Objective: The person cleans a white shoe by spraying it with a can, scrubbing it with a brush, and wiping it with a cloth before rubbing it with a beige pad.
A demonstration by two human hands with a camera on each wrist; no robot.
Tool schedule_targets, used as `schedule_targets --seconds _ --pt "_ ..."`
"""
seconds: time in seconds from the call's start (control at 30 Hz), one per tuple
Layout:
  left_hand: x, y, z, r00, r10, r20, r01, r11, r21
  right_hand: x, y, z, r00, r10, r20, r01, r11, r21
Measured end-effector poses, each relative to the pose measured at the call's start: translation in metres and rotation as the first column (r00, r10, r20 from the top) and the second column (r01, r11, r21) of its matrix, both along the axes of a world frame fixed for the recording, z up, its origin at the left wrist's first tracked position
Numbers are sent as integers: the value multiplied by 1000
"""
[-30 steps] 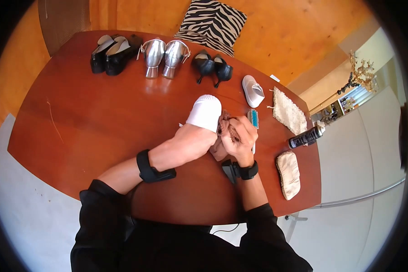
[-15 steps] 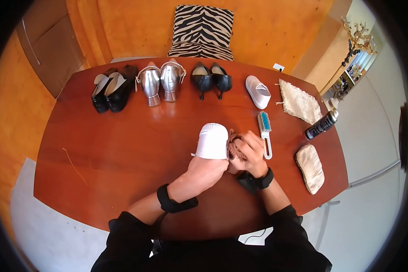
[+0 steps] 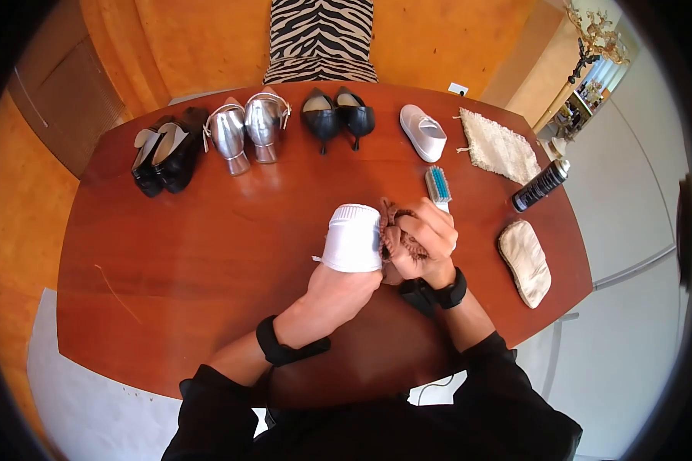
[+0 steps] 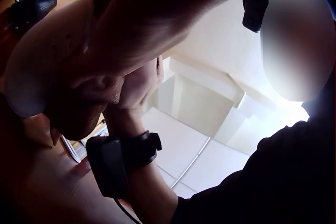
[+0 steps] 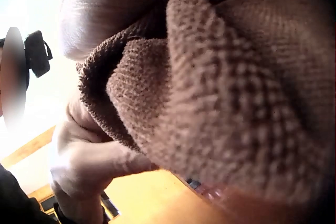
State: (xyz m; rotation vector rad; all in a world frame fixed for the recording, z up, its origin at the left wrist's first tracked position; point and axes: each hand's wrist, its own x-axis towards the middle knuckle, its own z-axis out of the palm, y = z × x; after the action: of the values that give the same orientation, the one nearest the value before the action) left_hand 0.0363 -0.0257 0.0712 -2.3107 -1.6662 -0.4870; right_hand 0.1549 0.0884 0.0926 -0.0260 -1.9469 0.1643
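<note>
In the head view, my left hand holds up a white shoe with a ribbed edge at its far end. The shoe hides the fingers of that hand. My right hand grips a bunched brown cloth against the right side of the shoe. Close up in the right wrist view, the textured cloth lies in folds. A white brush with blue bristles lies just beyond the right hand, its handle mostly hidden.
Along the far edge stand black shoes, silver heeled shoes, black heels and another white shoe. To the right are a cream fringed cloth, a black spray can and a beige pad.
The head view has shifted and tilted. My right hand with the brown cloth has moved slightly over the brush handle, which showed half a second ago. The left hand keeps holding the white shoe.
</note>
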Motion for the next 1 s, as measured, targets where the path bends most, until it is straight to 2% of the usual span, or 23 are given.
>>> schedule_targets --seconds 0.03,0.1,0.2,0.33,0.37,0.53,0.6,0.67,0.73,0.8,0.83,0.9,1.0 --pt "1 0 -1 1000 -3 2 3 1000 -3 0 0 2 999 28 -26 -28 1000 2" --pt "2 0 0 991 -35 128 27 998 61 1 -3 4 999 28 -38 -27 1000 4" --pt "2 -1 6 971 -91 219 66 991 119 0 -3 5 997 52 -56 -52 999 -2" --pt "0 0 10 973 -19 231 7 999 54 -3 5 -9 998 24 -55 -24 1000 -1" --pt "-3 1 2 989 -35 143 23 996 83 -3 7 -12 999 19 -30 -19 1000 -4" --pt "-7 1 6 982 -49 180 40 998 55 -5 14 -25 1000 12 5 -12 999 -42" --pt "-6 1 6 976 -53 210 49 998 25 -4 14 -25 1000 6 15 -5 998 -59" --pt "-4 -1 8 993 -7 118 6 1000 1 -4 14 -22 999 20 -32 -22 998 -57" --pt "-1 -2 13 991 11 136 -2 998 -61 -1 11 -14 999 21 -42 -24 997 -76" --pt "0 0 17 1000 29 -9 -28 996 86 1 9 -4 991 23 -135 -32 997 -65" --pt "1 0 17 999 32 -5 -31 996 78 2 9 0 986 25 -163 -31 999 -37" --pt "3 -1 16 992 -5 126 -6 997 83 2 7 2 987 30 -160 -37 998 -41" --pt "0 -1 10 994 -43 98 44 999 -3 -2 10 -9 989 42 -144 -47 998 -35"
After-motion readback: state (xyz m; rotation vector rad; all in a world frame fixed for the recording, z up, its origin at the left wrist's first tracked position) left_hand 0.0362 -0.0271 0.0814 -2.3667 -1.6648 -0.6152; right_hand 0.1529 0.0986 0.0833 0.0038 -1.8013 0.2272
